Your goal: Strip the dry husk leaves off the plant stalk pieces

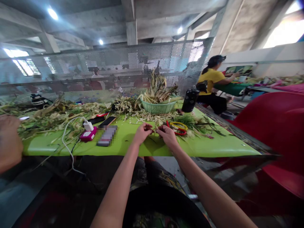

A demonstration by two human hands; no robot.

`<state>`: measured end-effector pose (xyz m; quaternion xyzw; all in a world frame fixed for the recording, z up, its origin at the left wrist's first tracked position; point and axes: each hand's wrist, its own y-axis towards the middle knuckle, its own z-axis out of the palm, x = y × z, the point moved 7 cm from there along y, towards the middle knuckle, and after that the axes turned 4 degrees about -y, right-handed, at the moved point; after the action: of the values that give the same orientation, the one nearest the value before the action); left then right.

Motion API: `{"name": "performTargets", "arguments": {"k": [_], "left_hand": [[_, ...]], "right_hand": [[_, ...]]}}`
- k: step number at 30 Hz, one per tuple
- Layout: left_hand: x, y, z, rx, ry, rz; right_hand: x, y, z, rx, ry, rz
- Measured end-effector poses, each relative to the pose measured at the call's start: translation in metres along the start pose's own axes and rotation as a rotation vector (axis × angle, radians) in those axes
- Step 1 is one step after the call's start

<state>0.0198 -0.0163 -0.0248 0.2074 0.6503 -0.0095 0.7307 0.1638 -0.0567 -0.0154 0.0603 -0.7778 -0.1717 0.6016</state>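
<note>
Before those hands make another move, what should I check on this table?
1. Hands near each other: ok. The left hand and right hand are close together over the green table.
2. Firm hold on the thin pale piece between the fingers: cannot tell; it is too small to see clearly.
3. Red and yellow handles well away from the right hand: not ok; they lie right beside it.
4. Basket upright: ok, with dried leaves piled in it.
5. Nearer phone away from the hands: ok; it lies left of them.
6. White cable kept on the table: not ok; it hangs over the front edge.
</note>
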Motion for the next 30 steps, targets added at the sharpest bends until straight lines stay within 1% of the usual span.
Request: {"name": "performTargets", "arguments": {"k": [3,8,11,21,26,30], "left_hand": [[0.0,0.001,-0.002,-0.024,0.006,0.012],[0.0,0.001,0.004,0.031,-0.016,0.006],[-0.001,0.0,0.005,0.038,-0.022,-0.006],[-0.001,0.0,0.0,-0.003,-0.016,-0.036],[-0.003,-0.002,0.0,0.0,-0.027,-0.047],[0.0,-0.001,-0.001,-0.018,-0.034,-0.058]], "right_hand": [[-0.001,0.001,0.0,-0.002,-0.022,-0.01],[-0.004,0.002,0.002,0.016,-0.077,-0.035],[-0.005,0.002,0.004,0.024,-0.105,-0.051],[-0.003,0.001,0.003,0.033,-0.065,-0.05],[-0.002,0.002,-0.001,-0.016,-0.058,-0.074],[0.005,0.0,-0.006,-0.088,-0.11,-0.15]]}}
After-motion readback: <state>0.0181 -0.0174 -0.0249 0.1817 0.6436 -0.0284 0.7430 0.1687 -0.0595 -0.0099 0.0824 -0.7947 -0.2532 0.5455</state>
